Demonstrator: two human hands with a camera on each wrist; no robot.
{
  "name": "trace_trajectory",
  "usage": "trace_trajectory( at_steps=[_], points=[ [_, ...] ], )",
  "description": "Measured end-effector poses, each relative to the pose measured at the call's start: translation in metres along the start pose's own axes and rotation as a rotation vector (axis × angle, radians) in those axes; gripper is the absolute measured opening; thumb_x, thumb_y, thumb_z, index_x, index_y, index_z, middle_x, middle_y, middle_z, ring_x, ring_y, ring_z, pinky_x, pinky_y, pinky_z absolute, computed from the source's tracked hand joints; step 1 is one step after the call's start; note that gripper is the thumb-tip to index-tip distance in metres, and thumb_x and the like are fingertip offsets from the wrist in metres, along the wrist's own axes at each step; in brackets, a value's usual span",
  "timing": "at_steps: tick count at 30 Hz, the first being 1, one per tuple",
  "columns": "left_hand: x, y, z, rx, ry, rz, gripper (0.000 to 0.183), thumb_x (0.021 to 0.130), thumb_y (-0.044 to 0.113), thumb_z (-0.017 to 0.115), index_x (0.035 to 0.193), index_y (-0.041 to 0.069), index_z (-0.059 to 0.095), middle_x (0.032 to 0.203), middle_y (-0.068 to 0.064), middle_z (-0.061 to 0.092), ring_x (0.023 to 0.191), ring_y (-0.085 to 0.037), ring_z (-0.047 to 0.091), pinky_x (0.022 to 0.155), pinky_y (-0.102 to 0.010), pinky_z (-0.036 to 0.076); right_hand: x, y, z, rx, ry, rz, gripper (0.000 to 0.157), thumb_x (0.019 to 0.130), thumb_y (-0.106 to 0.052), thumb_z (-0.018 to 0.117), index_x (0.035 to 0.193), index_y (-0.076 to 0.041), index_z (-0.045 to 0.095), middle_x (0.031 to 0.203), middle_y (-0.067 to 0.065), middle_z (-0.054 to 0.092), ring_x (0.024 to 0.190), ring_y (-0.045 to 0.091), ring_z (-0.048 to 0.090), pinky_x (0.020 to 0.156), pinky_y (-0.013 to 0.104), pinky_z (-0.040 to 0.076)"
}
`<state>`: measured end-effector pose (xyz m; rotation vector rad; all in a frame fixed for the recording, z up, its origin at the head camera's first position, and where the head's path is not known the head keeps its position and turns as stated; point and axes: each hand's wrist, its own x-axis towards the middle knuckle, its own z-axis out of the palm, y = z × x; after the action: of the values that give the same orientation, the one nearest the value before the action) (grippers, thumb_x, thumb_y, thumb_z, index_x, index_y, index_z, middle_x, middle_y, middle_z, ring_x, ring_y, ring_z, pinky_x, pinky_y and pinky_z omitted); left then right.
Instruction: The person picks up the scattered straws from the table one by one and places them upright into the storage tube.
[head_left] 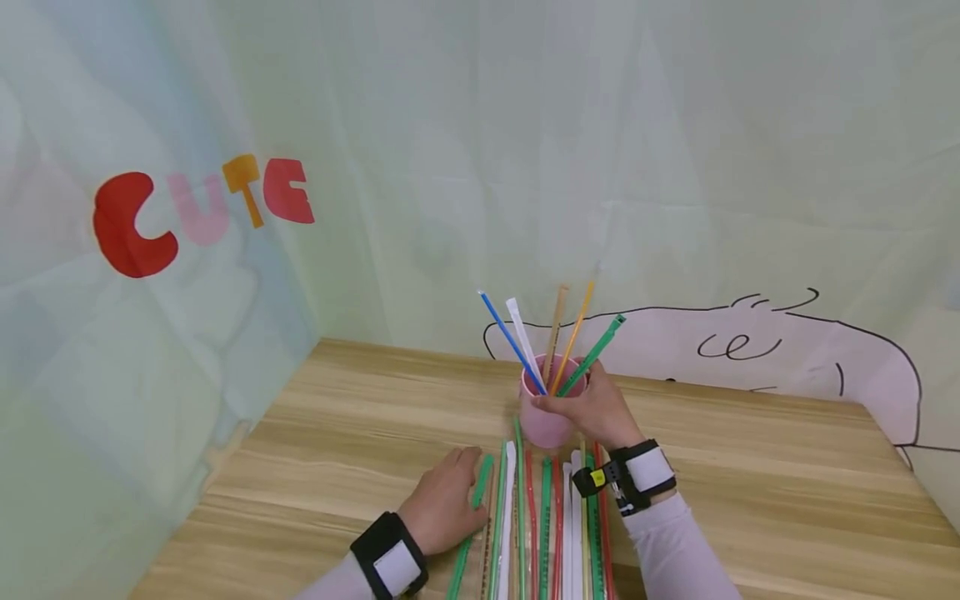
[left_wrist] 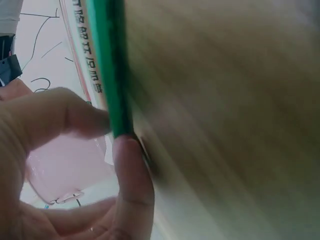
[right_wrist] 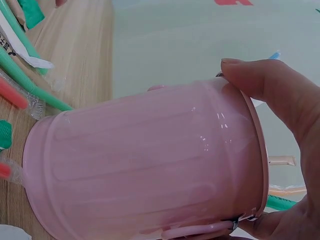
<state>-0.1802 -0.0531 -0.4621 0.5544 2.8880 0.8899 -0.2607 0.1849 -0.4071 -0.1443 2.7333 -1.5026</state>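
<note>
My right hand (head_left: 603, 408) grips the rim of a pink bucket (head_left: 546, 427), thumb on the near side in the head view. Out of the bucket lean several straws: a blue one (head_left: 504, 332), a white one (head_left: 519, 327), a brown one (head_left: 557, 325), an orange one (head_left: 577, 333) and a green one (head_left: 604, 340). The right wrist view shows the bucket's ribbed wall (right_wrist: 145, 155) close up. At the left end of a row of straws, my left hand (head_left: 442, 502) pinches a green straw (left_wrist: 111, 65) between thumb and finger.
Side by side in front of the bucket lie several wrapped straws, among them a red one (head_left: 532, 500) and a white one (head_left: 509, 500). They rest on a wooden table (head_left: 337, 433). Behind it hangs a pale printed cloth (head_left: 465, 167).
</note>
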Motion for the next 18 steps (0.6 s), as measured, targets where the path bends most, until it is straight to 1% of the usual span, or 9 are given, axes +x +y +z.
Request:
trace_trajectory(
  at_steps=[2, 5, 7, 9, 11, 13, 16, 18],
  points=[
    [0.000, 0.001, 0.000, -0.017, 0.011, -0.021, 0.078, 0.070, 0.013, 0.075, 0.137, -0.007, 0.040, 0.097, -0.010, 0.056, 0.078, -0.017, 0.052, 0.064, -0.038, 0.052, 0.000, 0.000, 0.000, 0.001, -0.001, 0.001, 0.098, 0.068, -0.049, 0.085, 0.137, -0.002, 0.034, 0.129, 0.022, 0.053, 0.114, 0.033, 0.051, 0.089, 0.055, 0.050],
    [0.001, 0.001, -0.005, -0.072, 0.030, -0.052, 0.083, 0.070, 0.009, 0.073, 0.140, -0.010, 0.032, 0.085, -0.008, 0.060, 0.064, -0.015, 0.055, 0.054, -0.036, 0.052, 0.001, 0.000, 0.001, 0.003, -0.004, 0.005, 0.097, 0.068, -0.049, 0.085, 0.137, -0.003, 0.034, 0.129, 0.021, 0.053, 0.113, 0.032, 0.051, 0.089, 0.055, 0.050],
    [0.003, 0.000, -0.012, -0.104, 0.054, -0.066, 0.084, 0.071, 0.008, 0.071, 0.142, -0.010, 0.030, 0.073, -0.002, 0.060, 0.053, -0.011, 0.053, 0.045, -0.030, 0.048, 0.001, 0.001, 0.001, 0.004, -0.006, 0.008, 0.097, 0.068, -0.050, 0.085, 0.136, -0.003, 0.035, 0.129, 0.021, 0.053, 0.114, 0.032, 0.051, 0.089, 0.055, 0.050],
    [0.005, -0.001, -0.021, -0.128, 0.090, -0.068, 0.080, 0.071, 0.007, 0.069, 0.140, -0.011, 0.032, 0.064, 0.003, 0.058, 0.045, -0.008, 0.049, 0.040, -0.027, 0.042, 0.001, 0.000, 0.001, 0.005, -0.008, 0.011, 0.097, 0.068, -0.050, 0.085, 0.136, -0.003, 0.035, 0.129, 0.021, 0.053, 0.114, 0.033, 0.050, 0.089, 0.056, 0.050],
    [0.008, -0.003, -0.033, -0.139, 0.143, -0.064, 0.072, 0.072, 0.008, 0.069, 0.135, -0.010, 0.040, 0.064, 0.005, 0.058, 0.047, -0.005, 0.049, 0.042, -0.025, 0.042, 0.000, 0.000, 0.000, 0.003, -0.009, 0.014, 0.097, 0.068, -0.050, 0.084, 0.137, -0.003, 0.034, 0.130, 0.021, 0.052, 0.115, 0.034, 0.050, 0.090, 0.057, 0.049],
    [0.011, -0.003, -0.047, -0.168, 0.200, -0.062, 0.059, 0.074, 0.008, 0.070, 0.128, -0.008, 0.050, 0.068, 0.004, 0.060, 0.052, -0.005, 0.052, 0.046, -0.025, 0.046, 0.000, 0.000, 0.000, 0.000, -0.010, 0.021, 0.099, 0.068, -0.051, 0.084, 0.138, -0.003, 0.033, 0.131, 0.022, 0.052, 0.116, 0.034, 0.049, 0.090, 0.057, 0.049],
    [0.013, 0.000, -0.072, -0.228, 0.292, -0.044, 0.034, 0.081, 0.008, 0.069, 0.112, -0.001, 0.064, 0.075, 0.000, 0.065, 0.062, -0.007, 0.057, 0.052, -0.028, 0.051, 0.000, 0.000, 0.000, -0.004, -0.011, 0.027, 0.100, 0.067, -0.051, 0.084, 0.138, -0.004, 0.032, 0.131, 0.021, 0.051, 0.116, 0.034, 0.049, 0.090, 0.057, 0.049],
    [0.014, 0.003, -0.091, -0.292, 0.350, -0.022, 0.021, 0.087, 0.010, 0.067, 0.107, 0.003, 0.066, 0.080, -0.005, 0.066, 0.066, -0.011, 0.061, 0.055, -0.029, 0.054, 0.000, 0.000, 0.000, -0.003, -0.010, 0.022, 0.098, 0.067, -0.051, 0.085, 0.138, -0.005, 0.033, 0.131, 0.020, 0.052, 0.116, 0.034, 0.049, 0.090, 0.057, 0.049]
  ],
)
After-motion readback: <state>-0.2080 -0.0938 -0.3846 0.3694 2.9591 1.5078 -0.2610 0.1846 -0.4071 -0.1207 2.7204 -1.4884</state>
